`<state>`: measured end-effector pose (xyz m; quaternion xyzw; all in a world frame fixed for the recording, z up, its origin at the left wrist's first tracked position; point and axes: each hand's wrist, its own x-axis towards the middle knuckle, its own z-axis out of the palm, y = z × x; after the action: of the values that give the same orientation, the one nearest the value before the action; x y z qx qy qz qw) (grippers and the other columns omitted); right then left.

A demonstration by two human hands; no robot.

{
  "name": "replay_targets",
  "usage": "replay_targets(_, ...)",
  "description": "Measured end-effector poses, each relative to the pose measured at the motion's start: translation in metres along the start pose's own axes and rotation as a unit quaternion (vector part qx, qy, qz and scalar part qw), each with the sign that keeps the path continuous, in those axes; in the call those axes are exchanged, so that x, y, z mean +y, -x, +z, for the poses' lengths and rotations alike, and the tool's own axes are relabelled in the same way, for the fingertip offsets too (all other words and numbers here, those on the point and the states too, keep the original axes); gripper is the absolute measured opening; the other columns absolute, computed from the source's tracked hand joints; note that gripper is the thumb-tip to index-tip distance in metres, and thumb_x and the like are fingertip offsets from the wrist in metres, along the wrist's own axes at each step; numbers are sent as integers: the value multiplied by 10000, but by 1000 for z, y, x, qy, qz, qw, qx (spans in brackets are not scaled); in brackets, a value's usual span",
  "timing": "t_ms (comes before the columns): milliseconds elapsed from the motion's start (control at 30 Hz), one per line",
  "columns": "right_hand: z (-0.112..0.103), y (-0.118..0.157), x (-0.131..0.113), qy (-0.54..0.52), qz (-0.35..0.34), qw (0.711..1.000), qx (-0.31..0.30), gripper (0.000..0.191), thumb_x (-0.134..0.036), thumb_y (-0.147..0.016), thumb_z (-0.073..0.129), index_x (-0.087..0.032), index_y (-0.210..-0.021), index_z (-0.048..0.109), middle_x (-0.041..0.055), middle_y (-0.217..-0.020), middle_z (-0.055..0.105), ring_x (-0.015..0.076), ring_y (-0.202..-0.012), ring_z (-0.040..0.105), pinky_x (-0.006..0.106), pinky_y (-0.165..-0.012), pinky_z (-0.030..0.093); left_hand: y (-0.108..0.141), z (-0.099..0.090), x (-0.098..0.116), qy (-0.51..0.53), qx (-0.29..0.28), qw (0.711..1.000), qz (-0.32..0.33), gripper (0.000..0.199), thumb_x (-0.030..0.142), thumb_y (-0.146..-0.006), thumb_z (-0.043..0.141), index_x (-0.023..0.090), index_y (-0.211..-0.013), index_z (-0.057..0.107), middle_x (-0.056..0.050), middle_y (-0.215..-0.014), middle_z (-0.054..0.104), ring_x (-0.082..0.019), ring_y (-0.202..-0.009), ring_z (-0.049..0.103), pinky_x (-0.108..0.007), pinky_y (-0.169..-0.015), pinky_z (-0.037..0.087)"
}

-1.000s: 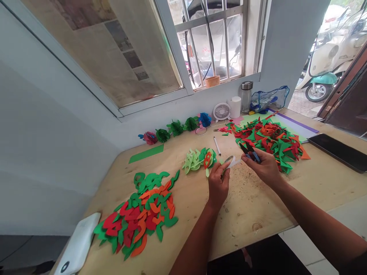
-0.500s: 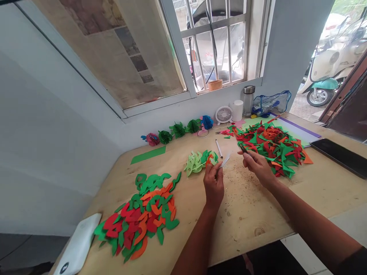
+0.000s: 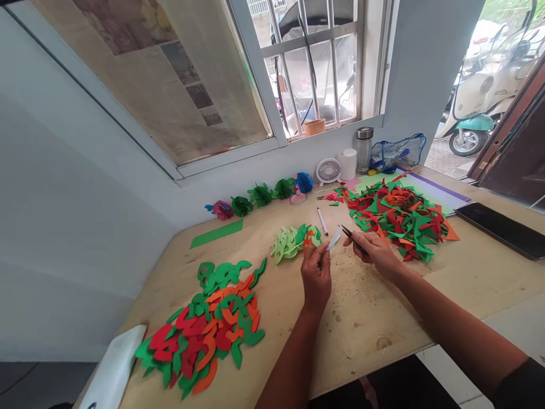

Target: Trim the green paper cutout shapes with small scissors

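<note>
Over the middle of the table, my left hand (image 3: 316, 274) pinches a small white piece of paper (image 3: 335, 237), its narrow end pointing up and right. My right hand (image 3: 375, 254) is closed around small dark scissors (image 3: 347, 232); their two blades are parted and point at the paper, close to its edge. The handles are mostly hidden in the fingers. Just behind my left hand lies a small heap of light green cut paper shapes (image 3: 286, 244), with an orange piece (image 3: 309, 239) at its right side. A white pen (image 3: 322, 221) rests beyond the paper.
Curved red, orange and green cut shapes (image 3: 213, 324) are piled on the left. Pointed paper scraps (image 3: 400, 218) lie on the right, near a black phone (image 3: 502, 229). Along the wall stand paper flowers (image 3: 260, 195), a small fan (image 3: 328, 171) and a glass bottle (image 3: 364, 150).
My right hand has moved left with the scissors, from beside the scrap pile to the white paper. The blades now show parted. My left hand stays almost still.
</note>
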<state>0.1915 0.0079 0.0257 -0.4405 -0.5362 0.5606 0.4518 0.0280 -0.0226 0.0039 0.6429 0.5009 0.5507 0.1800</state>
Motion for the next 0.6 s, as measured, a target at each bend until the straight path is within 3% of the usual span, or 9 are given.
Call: replay_targets(600, -3, 1, -1, 54, -36, 997, 29, 478, -591, -793, 493, -145, -750, 660, -59, -456, 332, 75, -423, 279, 237, -419, 202, 1, 0, 2, 1, -32, 999, -6, 275, 254, -874, 475, 189, -1078, 648, -78, -944, 639, -167, -855, 579, -280, -742, 473)
